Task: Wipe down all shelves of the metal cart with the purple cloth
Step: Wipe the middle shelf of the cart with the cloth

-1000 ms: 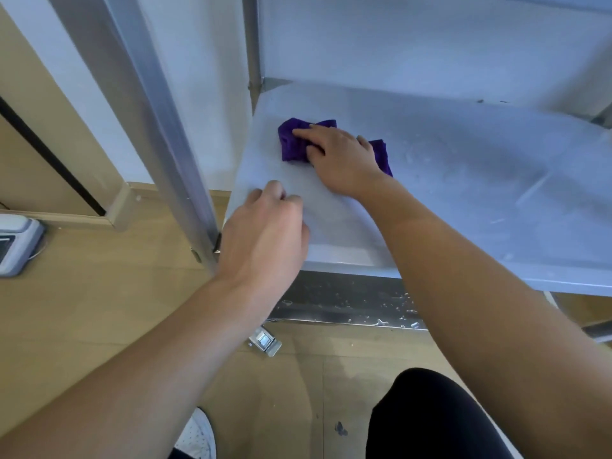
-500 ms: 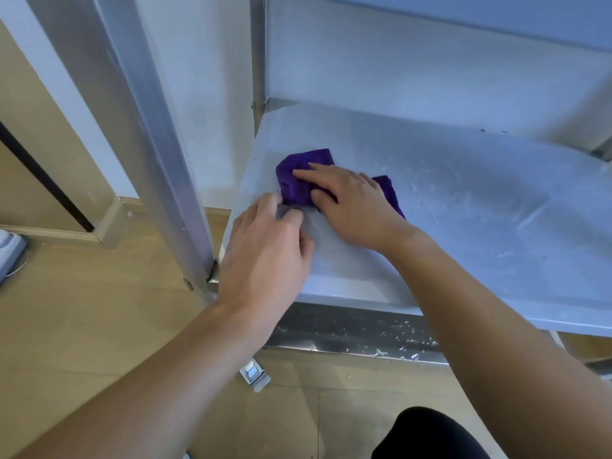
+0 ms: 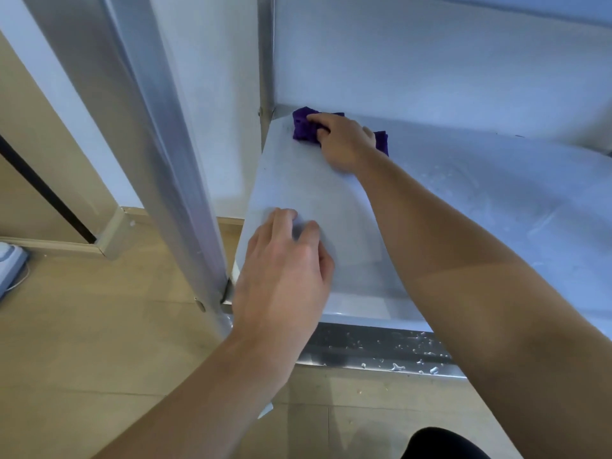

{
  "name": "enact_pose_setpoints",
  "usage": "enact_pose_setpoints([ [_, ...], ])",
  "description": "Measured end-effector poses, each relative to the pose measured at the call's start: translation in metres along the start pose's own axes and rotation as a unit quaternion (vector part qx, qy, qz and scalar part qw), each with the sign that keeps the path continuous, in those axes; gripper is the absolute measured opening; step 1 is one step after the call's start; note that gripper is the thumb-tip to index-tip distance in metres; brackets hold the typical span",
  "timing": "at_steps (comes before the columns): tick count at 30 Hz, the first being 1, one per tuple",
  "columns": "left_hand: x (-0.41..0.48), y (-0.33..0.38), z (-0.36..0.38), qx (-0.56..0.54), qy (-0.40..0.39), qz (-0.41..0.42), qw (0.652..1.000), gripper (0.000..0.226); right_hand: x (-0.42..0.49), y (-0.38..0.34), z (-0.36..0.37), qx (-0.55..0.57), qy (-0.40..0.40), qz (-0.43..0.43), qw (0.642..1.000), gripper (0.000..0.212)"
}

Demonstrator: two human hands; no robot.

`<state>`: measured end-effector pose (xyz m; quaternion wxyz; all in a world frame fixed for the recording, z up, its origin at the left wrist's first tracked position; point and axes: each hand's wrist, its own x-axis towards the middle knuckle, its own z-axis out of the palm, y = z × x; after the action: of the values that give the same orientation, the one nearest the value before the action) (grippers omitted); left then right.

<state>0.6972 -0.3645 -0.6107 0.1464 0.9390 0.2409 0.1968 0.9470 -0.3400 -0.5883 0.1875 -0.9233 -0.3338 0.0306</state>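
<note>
Logging: right hand (image 3: 344,140) grips bunched purple cloth (image 3: 303,127) on shelf (image 3: 463,200) just beside rear post (image 3: 266,61), left hand (image 3: 284,276) rests empty, well forward of that post; risk, I judge: so bunched, it skips the corner seam, leaving residue.

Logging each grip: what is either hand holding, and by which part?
The right hand grips the purple cloth across its bunched middle. The left hand holds nothing and rests on the shelf.

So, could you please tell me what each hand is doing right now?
Left hand: open, resting on the shelf, holding nothing.
Right hand: gripping the purple cloth against the shelf.
</note>
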Motion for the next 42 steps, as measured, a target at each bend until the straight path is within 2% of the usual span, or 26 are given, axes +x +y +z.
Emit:
enact_pose_setpoints([
  [5, 0.000, -0.002, 0.000, 0.002, 0.000, -0.006, 1.000, 0.023, 0.003, -0.002, 0.000, 0.004, -0.016, -0.002, 1.000, 0.044],
  [10, -0.001, 0.002, 0.001, -0.003, 0.006, -0.010, 1.000, 0.026, -0.051, 0.001, -0.010, 0.031, -0.059, -0.057, 0.996, 0.043],
  [14, 0.001, 0.002, 0.003, -0.007, 0.021, -0.010, 1.000, 0.022, -0.124, 0.009, -0.008, 0.014, -0.028, -0.102, 0.994, 0.043],
  [18, 0.003, 0.005, 0.005, -0.002, 0.039, 0.003, 0.999, 0.014, -0.160, 0.010, -0.005, 0.017, 0.007, -0.084, 0.996, 0.042],
  [22, 0.002, 0.006, 0.006, 0.006, 0.033, 0.017, 0.999, 0.010, -0.139, 0.006, -0.003, 0.032, 0.005, -0.078, 0.996, 0.043],
  [29, 0.000, 0.006, 0.009, 0.012, 0.049, 0.032, 0.998, 0.010, -0.036, -0.006, -0.001, 0.010, -0.044, -0.022, 0.999, 0.044],
  [33, 0.001, 0.004, 0.010, 0.007, 0.059, 0.036, 0.998, 0.009, -0.005, -0.010, 0.006, 0.001, -0.032, -0.008, 0.999, 0.045],
  [38, 0.000, 0.005, 0.009, 0.007, 0.064, 0.030, 0.997, 0.008, -0.023, -0.007, 0.001, 0.004, -0.052, -0.035, 0.998, 0.045],
  [42, 0.000, 0.006, 0.007, 0.008, 0.066, 0.030, 0.997, 0.006, -0.089, -0.002, -0.002, 0.009, -0.066, -0.092, 0.994, 0.045],
])
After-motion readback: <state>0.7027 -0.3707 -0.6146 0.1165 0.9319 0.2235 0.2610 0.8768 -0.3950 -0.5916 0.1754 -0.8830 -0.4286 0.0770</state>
